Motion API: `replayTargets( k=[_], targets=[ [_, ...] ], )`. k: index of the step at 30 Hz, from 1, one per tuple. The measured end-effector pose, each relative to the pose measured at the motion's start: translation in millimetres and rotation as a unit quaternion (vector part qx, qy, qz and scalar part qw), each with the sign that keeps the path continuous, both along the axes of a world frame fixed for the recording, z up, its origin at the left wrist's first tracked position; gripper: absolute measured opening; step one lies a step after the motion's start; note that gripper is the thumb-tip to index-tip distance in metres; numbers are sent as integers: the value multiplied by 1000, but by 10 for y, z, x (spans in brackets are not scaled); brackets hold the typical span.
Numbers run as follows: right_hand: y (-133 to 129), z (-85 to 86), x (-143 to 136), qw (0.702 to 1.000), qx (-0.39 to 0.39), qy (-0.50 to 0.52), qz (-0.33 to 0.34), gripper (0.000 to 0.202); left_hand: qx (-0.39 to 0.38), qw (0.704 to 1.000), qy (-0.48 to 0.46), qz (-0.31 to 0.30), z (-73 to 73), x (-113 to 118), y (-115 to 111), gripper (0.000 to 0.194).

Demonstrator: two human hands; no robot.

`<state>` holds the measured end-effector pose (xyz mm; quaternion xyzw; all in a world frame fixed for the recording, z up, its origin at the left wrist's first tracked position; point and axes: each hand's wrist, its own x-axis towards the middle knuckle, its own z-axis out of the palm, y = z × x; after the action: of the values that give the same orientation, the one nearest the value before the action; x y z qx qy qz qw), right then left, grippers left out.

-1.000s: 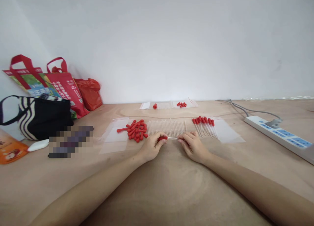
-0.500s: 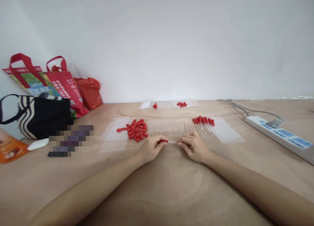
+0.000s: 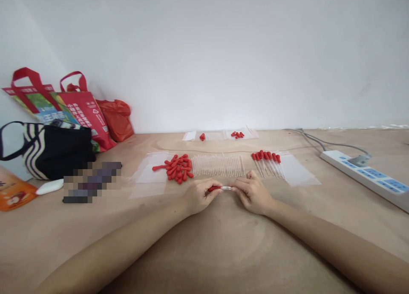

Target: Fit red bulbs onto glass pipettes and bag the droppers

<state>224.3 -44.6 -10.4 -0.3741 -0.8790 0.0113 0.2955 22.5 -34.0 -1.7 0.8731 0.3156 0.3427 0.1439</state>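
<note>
Two-handed grip [image 3: 226,188] above wooden table [image 3: 223,251], pale wall [image 3: 223,59] behind.

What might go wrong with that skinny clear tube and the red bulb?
The clear tube looks thin, so it might bend or break if the right hand pushes too hard towards the red bulb in the left hand. Also, the row of clear tubes lies just beyond the fingers, so a knuckle could knock it crooked.

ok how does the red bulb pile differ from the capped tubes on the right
The red bulb pile is jumbled, pointing every way; the capped tubes lie roughly side by side. The pile shows bulbs alone, while the capped tubes add pale stems. Both have red bulbs.
</note>
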Motion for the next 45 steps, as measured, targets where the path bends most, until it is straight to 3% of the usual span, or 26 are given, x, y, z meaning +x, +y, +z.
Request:
replayTargets(
  k=[10,18,20,22,26,31,40,45],
  targets=[
    [14,-12,-33,999,-21,-22,12,25,-10,1000,15,-15,-41,-6,18,14],
    [6,145,-43,989,72,-122,-37,22,7,1000,12,5,-17,-9,41,18],
    [49,157,1,985,66,-132,-88,22,18,998,17,50,-12,-42,59,32],
    [144,166,99,976,37,-118,-182,23,24,995,26,96,-8,-83,73,41],
    [434,186,357,921,-64,-80,-377,26,8,992,75,104,-6,-134,86,27],
    [687,169,461,867,-132,-93,-471,31,5,992,84,89,-24,-136,101,16],
    [715,127,486,854,-133,-106,-492,28,14,991,94,89,-42,-131,100,12],
    [680,149,296,876,-103,-107,-458,25,70,975,110,180,33,-161,175,12]
  ],
)
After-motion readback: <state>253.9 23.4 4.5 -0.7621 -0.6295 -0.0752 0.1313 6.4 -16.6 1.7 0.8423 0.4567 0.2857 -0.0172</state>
